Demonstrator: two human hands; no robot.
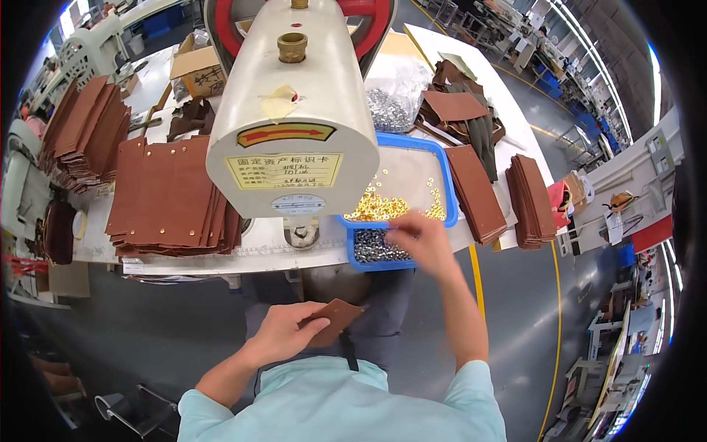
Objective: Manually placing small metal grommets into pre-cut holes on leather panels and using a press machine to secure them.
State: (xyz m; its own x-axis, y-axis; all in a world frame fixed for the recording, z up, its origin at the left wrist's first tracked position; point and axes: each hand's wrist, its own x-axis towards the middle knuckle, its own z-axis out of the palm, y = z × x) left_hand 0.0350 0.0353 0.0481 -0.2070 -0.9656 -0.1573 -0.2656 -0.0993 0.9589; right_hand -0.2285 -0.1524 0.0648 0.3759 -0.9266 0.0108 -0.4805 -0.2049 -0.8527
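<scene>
A small brown leather piece (338, 320) is pinched in my left hand (289, 333), thumb on top, held in front of my lap. My right hand (423, 240) hovers over the edge between two blue trays, its fingers drawn together; whatever is between them is hidden. Beyond it, the larger blue tray (448, 177) holds many gold-coloured ring-shaped metal fittings (383, 207). Below that, the smaller blue tray (355, 261) is filled with silver metal fittings (377, 245). A white press machine (294, 103) with a red wheel stands before me, its lower tooling (301, 233) at the table edge.
Brown leather panels with gold studs (163, 193) lie stacked left of the machine. More leather stacks (87, 136) stand farther left and on the right (530, 200). A clear bag of metal parts (398, 103) and a cardboard box (197, 72) sit behind on the white table (508, 96).
</scene>
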